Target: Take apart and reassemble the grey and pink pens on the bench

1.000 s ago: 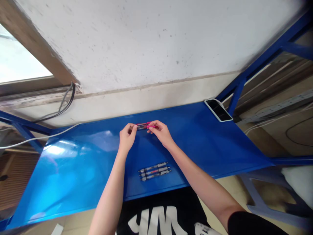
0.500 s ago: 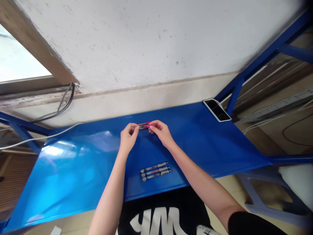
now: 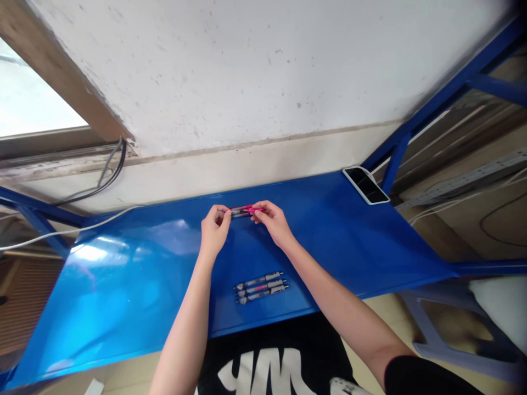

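Observation:
Near the back of the blue table, pens with pink parts (image 3: 242, 211) lie side by side between my two hands; their exact number is hard to make out. The fingers of my left hand (image 3: 216, 222) pinch their left ends. At the right ends, my right hand (image 3: 269, 219) closes thumb and fingers on the pink part. Closer to my body, three grey-and-black pens (image 3: 261, 287) rest in a row on the table, apart from both hands.
The blue table (image 3: 329, 247) meets a white wall (image 3: 263, 82) at the back. A phone with a white edge (image 3: 366, 185) lies at the back right corner. A white cable (image 3: 102, 221) crosses the left end. Blue frame posts (image 3: 395, 164) rise at the right.
My left hand has shifted slightly left, so a little more of the pens shows between the hands. My right hand, the row of three pens and the phone stay about where they were.

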The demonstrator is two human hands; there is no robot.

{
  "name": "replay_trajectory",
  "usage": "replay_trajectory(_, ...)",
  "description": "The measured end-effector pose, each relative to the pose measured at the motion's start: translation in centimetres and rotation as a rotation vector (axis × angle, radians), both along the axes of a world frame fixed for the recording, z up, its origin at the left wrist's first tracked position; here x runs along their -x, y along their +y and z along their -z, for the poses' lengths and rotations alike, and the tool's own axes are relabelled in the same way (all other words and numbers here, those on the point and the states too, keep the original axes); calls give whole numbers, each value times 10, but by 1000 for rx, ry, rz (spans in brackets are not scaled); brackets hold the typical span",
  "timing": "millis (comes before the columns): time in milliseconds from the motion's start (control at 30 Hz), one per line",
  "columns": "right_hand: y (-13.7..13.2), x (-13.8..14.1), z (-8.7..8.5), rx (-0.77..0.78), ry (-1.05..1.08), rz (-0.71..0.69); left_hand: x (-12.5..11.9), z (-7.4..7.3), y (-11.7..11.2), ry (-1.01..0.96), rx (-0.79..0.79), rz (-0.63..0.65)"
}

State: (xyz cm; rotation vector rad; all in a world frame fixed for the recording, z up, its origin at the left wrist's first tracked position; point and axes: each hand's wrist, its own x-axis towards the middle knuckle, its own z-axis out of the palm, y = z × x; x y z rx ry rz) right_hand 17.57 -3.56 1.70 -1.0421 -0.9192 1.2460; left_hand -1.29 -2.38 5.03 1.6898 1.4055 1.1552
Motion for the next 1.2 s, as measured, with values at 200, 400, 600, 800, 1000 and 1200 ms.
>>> replay_trajectory(200,2,0,2,4,-1,-2,1,2,1,-11,6,2)
replay_trajectory(400,2,-2,1,23,21,21,1,4,1,-9,15,9)
replay_trajectory(600,3,-4,3,26,38,54,1,5,2,-3,13,18)
replay_trajectory(800,1,-3,1,30,8,69,3,7,4,35,-11,36)
replay_trajectory(1000,0,-5,-5,26,-50,89,5,8,5,142,-79,93)
replay_trajectory(1200,2,-6,-3,29,-8,92,3,8,5,139,-12,141)
